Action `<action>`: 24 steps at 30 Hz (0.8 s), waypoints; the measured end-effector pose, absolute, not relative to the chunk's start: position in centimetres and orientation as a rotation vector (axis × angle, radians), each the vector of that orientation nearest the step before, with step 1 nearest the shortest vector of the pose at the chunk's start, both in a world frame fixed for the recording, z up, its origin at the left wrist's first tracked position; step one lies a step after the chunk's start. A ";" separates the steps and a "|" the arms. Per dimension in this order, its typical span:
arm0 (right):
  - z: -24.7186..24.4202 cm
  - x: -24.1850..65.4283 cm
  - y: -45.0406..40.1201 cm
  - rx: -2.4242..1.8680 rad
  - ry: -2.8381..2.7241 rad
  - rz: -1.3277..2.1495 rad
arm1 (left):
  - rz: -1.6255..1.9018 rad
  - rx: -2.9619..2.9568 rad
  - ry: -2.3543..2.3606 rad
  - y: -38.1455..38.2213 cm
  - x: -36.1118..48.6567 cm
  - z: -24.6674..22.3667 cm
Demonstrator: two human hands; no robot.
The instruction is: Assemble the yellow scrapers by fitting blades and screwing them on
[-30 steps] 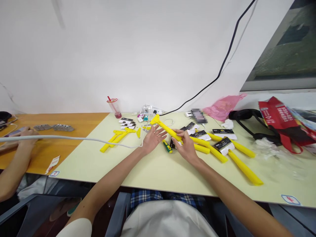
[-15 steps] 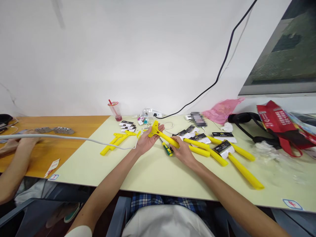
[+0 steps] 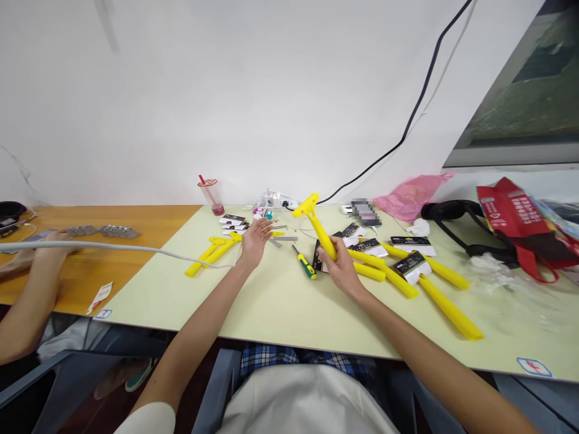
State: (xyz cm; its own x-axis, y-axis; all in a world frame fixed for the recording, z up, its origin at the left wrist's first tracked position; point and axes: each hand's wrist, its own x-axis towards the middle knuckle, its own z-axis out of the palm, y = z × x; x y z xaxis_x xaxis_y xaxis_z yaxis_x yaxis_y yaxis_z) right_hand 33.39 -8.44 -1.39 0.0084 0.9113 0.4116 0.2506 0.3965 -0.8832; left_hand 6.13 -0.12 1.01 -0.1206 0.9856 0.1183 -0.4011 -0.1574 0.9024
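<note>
Right hand [image 3: 341, 268] closed around a yellow plastic scraper handle [image 3: 319, 231], which stands tilted above the counter [image 3: 289, 313]; it looks light and stiff, best held by the shaft. Left hand [image 3: 256, 241] open, empty, near metal strips [image 3: 284, 239].

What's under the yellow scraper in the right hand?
Under the yellow scraper: black packaging cards on the table. Whatever lies beneath the right hand is covered.

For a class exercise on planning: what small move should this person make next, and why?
Probably the left hand should pick up a metal strip nearby: it is open and empty, while the right hand grips the yellow scraper handle upright.
</note>
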 end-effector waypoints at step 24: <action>-1.5 32.4 -9.2 -1.022 -1.800 1.049 | 1.210 0.952 0.792 -2.7 10.7 -0.8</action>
